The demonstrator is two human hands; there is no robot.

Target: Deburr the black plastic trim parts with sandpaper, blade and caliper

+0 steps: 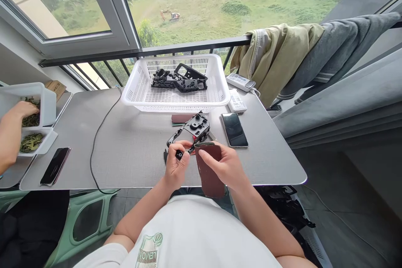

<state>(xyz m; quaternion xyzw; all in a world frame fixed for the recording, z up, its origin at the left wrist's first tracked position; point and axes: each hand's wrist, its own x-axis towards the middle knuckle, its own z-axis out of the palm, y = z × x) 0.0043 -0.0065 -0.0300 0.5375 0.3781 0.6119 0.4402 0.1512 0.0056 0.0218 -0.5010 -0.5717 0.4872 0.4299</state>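
Note:
My left hand [176, 166] is closed around the near end of a black moulded plastic part [198, 125], which has an open loop-like frame and a flat plate with a round boss. In my right hand [229, 166] is a folded brown sheet of sandpaper [210, 176], thumb pressed on its face. The sandpaper's upper edge is right beside the plastic part; I cannot tell whether they touch. Another brown sandpaper piece [181, 119] lies flat on the table behind the part. Something red shows beneath the part, partly hidden.
A white basket [135, 94] with several black plastic parts stands at the back. One phone [235, 130] lies at right, another [55, 166] at left, near a black cable [96, 146]. Another person's hand [27, 109] reaches into a white bin [47, 109] of dried leaves.

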